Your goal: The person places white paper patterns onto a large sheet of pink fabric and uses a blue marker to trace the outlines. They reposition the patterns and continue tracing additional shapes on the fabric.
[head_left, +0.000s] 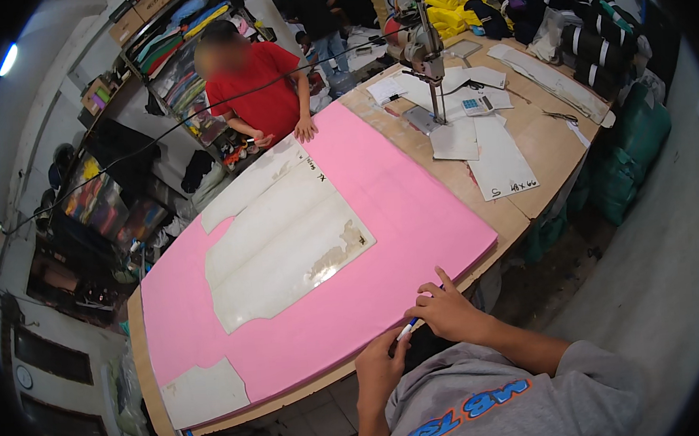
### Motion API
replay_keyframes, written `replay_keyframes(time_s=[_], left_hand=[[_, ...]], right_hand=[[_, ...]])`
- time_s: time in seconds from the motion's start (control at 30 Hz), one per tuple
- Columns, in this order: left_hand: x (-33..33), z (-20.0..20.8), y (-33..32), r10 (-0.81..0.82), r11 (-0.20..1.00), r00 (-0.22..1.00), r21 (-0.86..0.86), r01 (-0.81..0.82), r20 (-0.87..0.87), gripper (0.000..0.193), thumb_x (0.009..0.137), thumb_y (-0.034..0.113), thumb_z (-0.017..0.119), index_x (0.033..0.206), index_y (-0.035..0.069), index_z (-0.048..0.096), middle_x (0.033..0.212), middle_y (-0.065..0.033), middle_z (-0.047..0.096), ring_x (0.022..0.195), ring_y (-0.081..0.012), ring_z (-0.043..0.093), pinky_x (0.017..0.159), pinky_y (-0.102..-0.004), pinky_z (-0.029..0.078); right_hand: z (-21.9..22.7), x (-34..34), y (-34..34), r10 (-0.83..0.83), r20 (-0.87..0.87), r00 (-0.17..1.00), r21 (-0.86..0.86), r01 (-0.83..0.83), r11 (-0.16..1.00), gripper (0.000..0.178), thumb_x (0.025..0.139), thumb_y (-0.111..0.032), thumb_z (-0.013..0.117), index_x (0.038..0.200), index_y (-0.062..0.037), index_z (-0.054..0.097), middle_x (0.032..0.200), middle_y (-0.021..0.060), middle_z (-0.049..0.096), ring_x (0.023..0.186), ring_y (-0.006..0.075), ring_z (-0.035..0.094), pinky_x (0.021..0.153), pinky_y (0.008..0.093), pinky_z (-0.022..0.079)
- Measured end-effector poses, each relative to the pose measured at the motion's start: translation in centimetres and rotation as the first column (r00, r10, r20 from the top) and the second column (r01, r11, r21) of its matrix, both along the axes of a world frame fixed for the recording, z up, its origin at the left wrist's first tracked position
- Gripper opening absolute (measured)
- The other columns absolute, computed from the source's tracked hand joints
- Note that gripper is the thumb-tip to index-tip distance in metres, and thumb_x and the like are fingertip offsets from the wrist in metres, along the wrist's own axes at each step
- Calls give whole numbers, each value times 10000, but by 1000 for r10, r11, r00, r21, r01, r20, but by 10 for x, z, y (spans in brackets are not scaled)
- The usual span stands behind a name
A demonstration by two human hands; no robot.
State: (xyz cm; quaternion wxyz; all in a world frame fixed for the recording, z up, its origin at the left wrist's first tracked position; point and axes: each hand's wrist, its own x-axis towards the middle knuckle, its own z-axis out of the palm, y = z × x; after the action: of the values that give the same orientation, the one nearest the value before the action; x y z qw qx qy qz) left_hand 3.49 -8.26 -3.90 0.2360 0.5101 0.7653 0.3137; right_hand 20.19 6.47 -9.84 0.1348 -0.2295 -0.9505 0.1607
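Note:
Over the near edge of a pink fabric stack (414,213), my two hands meet at a blue and white pen (407,330). The white end is pinched in the fingers of my left hand (383,367). My right hand (445,307) grips the blue end, its index finger sticking up. White pattern pieces lie flat on the pink fabric: a large body-shaped one (283,251) in the middle, a narrower one (250,188) beyond it, and a smaller one (208,394) at the left corner.
Across the table stands a person in a red shirt (263,86), one hand on the fabric. Right of the stack, an upright cloth-cutting machine (434,70), a calculator (478,106), paper patterns (497,155) and scissors (560,117) rest on the brown tabletop (534,128). Rolled fabrics (589,47) lie behind.

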Motion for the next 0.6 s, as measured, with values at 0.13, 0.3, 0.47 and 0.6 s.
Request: replay_keyframes(time_s=[0.13, 0.3, 0.47, 0.6], left_hand=[[-1, -6, -1, -19, 999, 999, -46, 18, -38, 283, 1074, 311, 763, 1251, 106, 845, 906, -89, 838, 794, -230, 788, 747, -371, 596], [1, 3, 2, -16, 998, 997, -63, 11, -77, 271, 1080, 304, 756, 1237, 105, 850, 903, -84, 840, 785, -229, 789, 749, -369, 598], [4, -12, 9, 91, 985, 981, 127, -113, 172, 251, 1091, 228, 753, 1243, 48, 840, 907, -95, 840, 781, -179, 778, 712, -337, 578], [5, -12, 11, 85, 972, 928, 173, -157, 363, 203, 1101, 174, 752, 1218, 34, 840, 872, -86, 821, 747, -120, 758, 667, -282, 554]], right_hand=[[-9, -2, -6, 15, 57, 998, -21, -14, 1000, 302, 982, -141, 665, 1232, -193, 826, 1171, 64, 766, 1375, 322, 604, 1323, 763, 173], [-16, -6, -14, -39, 51, 998, 4, 39, 999, 266, 980, -216, 736, 1232, -193, 817, 1141, 65, 782, 1382, 286, 590, 1170, 673, 377], [-11, -11, -17, -58, 112, 992, -146, 74, 987, 247, 933, -240, 786, 1164, -156, 803, 1133, 121, 800, 1205, 309, 713, 992, 528, 510], [-6, -15, -17, -73, -10, 997, -231, 69, 970, 210, 1033, -316, 698, 1111, -146, 794, 913, 129, 787, 903, 377, 772, 829, 545, 571]])
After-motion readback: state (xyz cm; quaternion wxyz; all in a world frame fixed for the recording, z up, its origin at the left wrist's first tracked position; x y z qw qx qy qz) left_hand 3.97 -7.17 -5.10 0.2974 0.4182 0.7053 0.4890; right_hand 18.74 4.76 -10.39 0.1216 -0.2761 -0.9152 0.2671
